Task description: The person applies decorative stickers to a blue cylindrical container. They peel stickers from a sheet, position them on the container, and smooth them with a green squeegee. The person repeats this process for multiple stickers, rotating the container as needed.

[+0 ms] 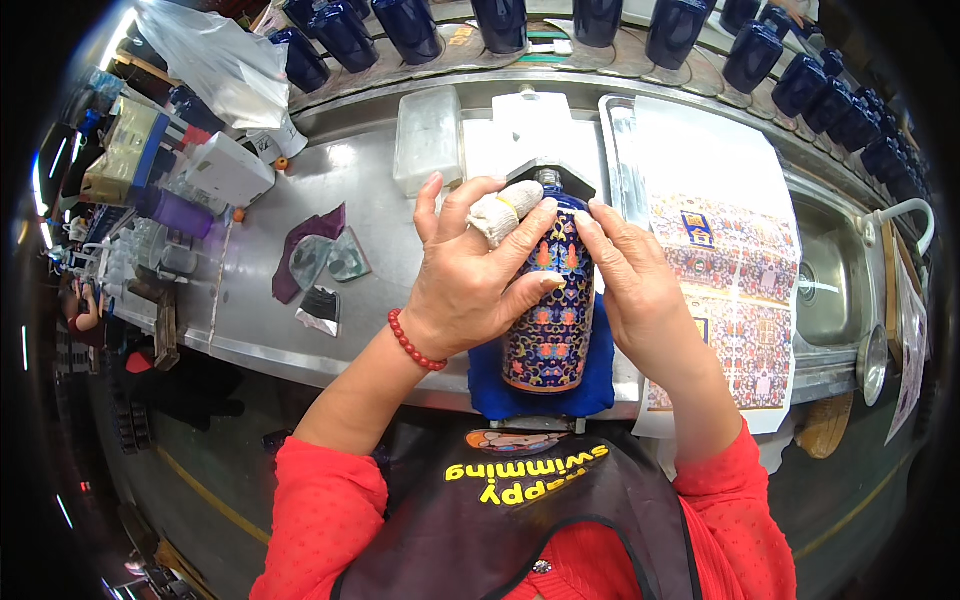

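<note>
A dark blue bottle [548,340] with a colourful floral decal lies tilted on a blue cloth pad [600,375], its neck pointing away from me. My left hand [475,280] holds its left side, thumb and index finger pressed on the patterned face. One finger of that hand is wrapped in white cloth [505,212] tied with a yellow band; the outer fingers are raised. On the opposite side, my right hand [635,285] grips the bottle with its fingertips at the shoulder; its thumb is hidden. A grey angled bracket [580,180] stands by the neck.
A printed decal sheet [720,370] lies to the right, near a metal sink [828,265]. At the back are a clear plastic tub [428,140] and a row of blue bottles [500,25]. Dark and clear scraps [310,255] lie on the steel worktop [370,165] at left.
</note>
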`<control>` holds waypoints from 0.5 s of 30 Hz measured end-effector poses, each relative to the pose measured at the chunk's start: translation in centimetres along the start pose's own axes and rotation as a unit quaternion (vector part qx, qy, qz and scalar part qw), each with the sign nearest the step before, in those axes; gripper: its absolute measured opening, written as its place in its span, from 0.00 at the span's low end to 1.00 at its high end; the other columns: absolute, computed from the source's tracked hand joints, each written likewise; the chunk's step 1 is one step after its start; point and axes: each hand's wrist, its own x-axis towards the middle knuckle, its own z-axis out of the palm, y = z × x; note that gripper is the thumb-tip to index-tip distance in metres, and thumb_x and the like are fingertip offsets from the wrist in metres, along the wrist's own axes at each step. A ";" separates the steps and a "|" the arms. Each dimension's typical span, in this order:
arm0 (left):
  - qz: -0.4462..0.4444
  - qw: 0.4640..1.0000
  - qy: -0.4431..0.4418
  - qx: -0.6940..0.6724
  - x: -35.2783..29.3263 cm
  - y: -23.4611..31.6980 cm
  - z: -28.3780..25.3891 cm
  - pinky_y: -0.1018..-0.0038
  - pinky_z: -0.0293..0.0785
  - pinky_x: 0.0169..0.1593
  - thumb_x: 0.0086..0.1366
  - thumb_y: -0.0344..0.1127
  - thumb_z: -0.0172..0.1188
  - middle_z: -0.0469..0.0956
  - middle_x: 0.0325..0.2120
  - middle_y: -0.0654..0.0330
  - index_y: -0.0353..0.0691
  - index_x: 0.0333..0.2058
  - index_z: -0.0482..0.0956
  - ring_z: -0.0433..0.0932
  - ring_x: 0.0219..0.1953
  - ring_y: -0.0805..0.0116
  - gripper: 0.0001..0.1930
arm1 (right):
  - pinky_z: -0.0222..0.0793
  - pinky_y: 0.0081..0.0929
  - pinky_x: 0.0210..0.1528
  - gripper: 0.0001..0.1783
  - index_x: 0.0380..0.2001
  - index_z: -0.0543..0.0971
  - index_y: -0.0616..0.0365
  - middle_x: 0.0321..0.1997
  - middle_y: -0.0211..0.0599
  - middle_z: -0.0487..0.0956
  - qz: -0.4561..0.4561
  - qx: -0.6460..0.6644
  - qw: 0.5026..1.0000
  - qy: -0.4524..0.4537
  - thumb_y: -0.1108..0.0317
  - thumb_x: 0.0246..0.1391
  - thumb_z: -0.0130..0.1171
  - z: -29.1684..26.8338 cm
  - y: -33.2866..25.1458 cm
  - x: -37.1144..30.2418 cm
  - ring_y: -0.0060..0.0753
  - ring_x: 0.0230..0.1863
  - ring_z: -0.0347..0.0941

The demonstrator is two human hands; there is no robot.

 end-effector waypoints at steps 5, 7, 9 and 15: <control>-0.016 0.999 -0.013 -0.043 -0.4 -0.3 0.3 0.48 0.37 0.73 0.70 0.64 0.51 0.79 0.55 0.53 0.41 0.61 0.77 0.67 0.64 0.51 0.35 | 0.69 0.47 0.63 0.37 0.63 0.72 0.63 0.64 0.58 0.72 0.000 0.000 1.000 -0.001 0.87 0.45 0.54 -0.2 -0.2 0.2 0.62 0.60 0.70; -0.043 0.991 -0.003 -0.126 -0.7 -0.5 0.5 0.45 0.36 0.72 0.70 0.67 0.48 0.78 0.57 0.52 0.38 0.64 0.73 0.64 0.66 0.50 0.39 | 0.69 0.47 0.63 0.37 0.63 0.72 0.63 0.64 0.58 0.72 0.002 0.001 1.000 -0.003 0.87 0.45 0.54 -0.3 -0.3 0.3 0.62 0.59 0.70; -0.079 0.967 0.025 -0.242 -1.1 -0.4 0.7 0.41 0.35 0.71 0.70 0.70 0.44 0.76 0.59 0.53 0.35 0.67 0.68 0.60 0.68 0.49 0.44 | 0.69 0.47 0.63 0.37 0.63 0.72 0.63 0.64 0.57 0.72 0.005 0.003 1.000 -0.005 0.87 0.45 0.53 -0.4 -0.3 0.3 0.62 0.59 0.71; -0.007 0.998 -0.031 -0.046 -1.1 0.5 0.3 0.38 0.29 0.71 0.70 0.74 0.34 0.77 0.58 0.52 0.33 0.70 0.61 0.57 0.70 0.46 0.49 | 0.69 0.47 0.63 0.37 0.64 0.72 0.62 0.65 0.56 0.72 0.019 0.015 1.000 -0.004 0.87 0.45 0.54 -0.1 -0.2 0.1 0.62 0.59 0.70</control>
